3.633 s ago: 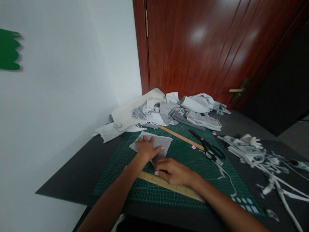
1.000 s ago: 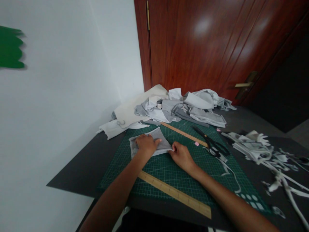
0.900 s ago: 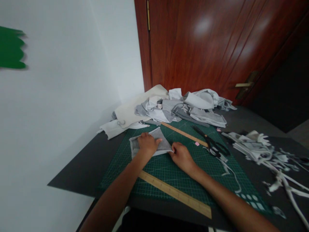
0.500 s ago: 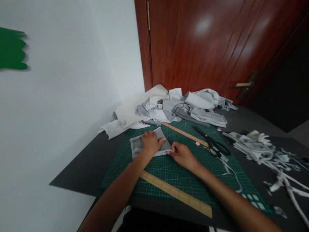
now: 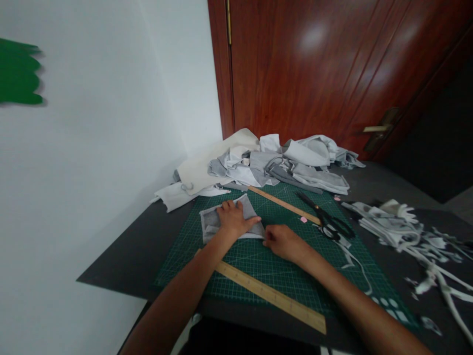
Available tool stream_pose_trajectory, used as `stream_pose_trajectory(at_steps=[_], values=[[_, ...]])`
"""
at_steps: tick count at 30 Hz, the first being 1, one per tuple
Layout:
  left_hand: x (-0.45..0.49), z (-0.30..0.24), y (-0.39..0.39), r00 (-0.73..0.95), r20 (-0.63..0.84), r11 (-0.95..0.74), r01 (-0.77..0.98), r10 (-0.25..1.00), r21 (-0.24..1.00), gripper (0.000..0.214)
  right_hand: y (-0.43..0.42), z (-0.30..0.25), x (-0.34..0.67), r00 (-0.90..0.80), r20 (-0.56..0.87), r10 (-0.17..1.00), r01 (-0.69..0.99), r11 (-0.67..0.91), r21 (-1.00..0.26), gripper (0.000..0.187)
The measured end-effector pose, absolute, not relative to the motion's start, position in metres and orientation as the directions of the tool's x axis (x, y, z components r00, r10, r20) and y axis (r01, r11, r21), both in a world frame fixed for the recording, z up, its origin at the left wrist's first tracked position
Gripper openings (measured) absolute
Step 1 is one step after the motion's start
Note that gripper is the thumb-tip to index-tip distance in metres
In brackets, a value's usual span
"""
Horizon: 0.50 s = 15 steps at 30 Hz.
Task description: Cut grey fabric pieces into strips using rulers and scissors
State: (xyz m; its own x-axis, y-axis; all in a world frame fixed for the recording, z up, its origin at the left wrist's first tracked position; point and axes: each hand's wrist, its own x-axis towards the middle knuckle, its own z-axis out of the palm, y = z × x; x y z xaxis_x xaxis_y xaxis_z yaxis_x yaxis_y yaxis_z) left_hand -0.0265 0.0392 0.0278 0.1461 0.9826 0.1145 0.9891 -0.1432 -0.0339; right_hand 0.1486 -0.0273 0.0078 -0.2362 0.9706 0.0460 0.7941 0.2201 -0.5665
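A small grey piece of fabric (image 5: 212, 220) with pale edges lies on the green cutting mat (image 5: 236, 276). My left hand (image 5: 232, 217) presses on top of it, fingers spread and thumb stretched to the right. At the fabric's lower right corner is my right hand (image 5: 280, 240), its fingers curled in a pinch on that corner. The fingertips partly hide the corner. A wooden ruler (image 5: 269, 294) lies slantwise on the near side of the mat, one end passing under my left forearm.
Black-handled scissors (image 5: 325, 217) and a second wooden ruler (image 5: 281, 202) lie to the right. Behind the mat is a heap of grey and white cloth (image 5: 258, 162). Fabric scraps (image 5: 391, 227) cover the table's right side. A white wall (image 5: 111, 148) borders the left.
My right hand has shifted slightly right and down along with the fabric's corner, which now lies flatter. My left thumb reaches further right; the left hand otherwise stays in place.
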Motion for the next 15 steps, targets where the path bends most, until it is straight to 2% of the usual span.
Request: stream_pose_trajectory(at_steps=[4, 7, 9, 11, 13, 15], values=[[-0.026, 0.031, 0.036, 0.169, 0.044, -0.166, 0.984, 0.985, -0.061, 0.106, -0.026, 0.012, 0.168, -0.270, -0.065, 0.961, 0.819, 0.194, -0.539, 0.022], [-0.022, 0.030, 0.028, 0.226, -0.004, -0.226, 0.973, 0.974, -0.055, 0.106, -0.018, 0.019, 0.181, -0.309, -0.017, 0.951, 0.751, 0.233, -0.618, 0.026], [-0.019, 0.028, 0.020, 0.280, -0.019, -0.281, 0.959, 0.960, -0.035, 0.106, -0.010, 0.022, 0.183, -0.282, 0.103, 0.954, 0.628, 0.264, -0.732, 0.030], [-0.014, 0.027, 0.009, 0.352, -0.020, -0.352, 0.936, 0.936, -0.013, 0.105, -0.002, 0.023, 0.181, -0.208, 0.168, 0.964, 0.421, 0.243, -0.874, 0.034], [-0.010, 0.028, -0.003, 0.428, -0.034, -0.428, 0.904, 0.903, 0.004, 0.102, 0.003, 0.018, 0.177, -0.183, 0.113, 0.976, 0.168, 0.145, -0.975, 0.038], [-0.007, 0.030, -0.011, 0.499, -0.069, -0.498, 0.867, 0.864, 0.029, 0.100, 0.008, 0.010, 0.176, -0.248, -0.019, 0.969, 0.033, -0.011, -0.999, 0.041]])
